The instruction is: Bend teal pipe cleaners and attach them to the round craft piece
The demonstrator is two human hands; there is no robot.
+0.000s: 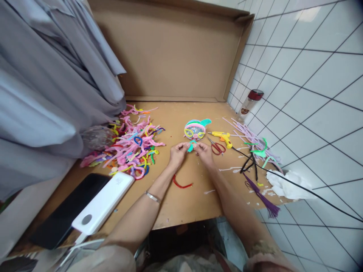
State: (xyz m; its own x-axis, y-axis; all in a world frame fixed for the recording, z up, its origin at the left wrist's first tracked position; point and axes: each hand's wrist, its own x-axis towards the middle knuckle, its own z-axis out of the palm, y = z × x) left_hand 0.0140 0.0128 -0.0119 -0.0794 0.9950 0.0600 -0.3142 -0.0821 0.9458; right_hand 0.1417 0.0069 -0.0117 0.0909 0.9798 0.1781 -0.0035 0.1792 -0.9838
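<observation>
Between my two hands is a small green pipe cleaner piece (192,146), bent into a curve. My left hand (178,153) pinches its left side, and my right hand (204,152) pinches its right side. Just beyond my fingers sits a round clear ornament (195,129) trimmed with pink, yellow and green pipe cleaner, with a green flap at its upper right. Red-handled scissors (217,147) lie to the right of my right hand, near a yellow hot glue gun (222,138). A curved red pipe cleaner (182,184) rests on the table below my hands.
A heap of colored pipe cleaners (133,143) covers the left side. Closer in are a white power bank (103,204) and a black phone (70,207). On the right lie lilac sticks (246,136), a purple tassel (263,198), white tissue (287,184), a black cord (297,185) and a bottle (250,104).
</observation>
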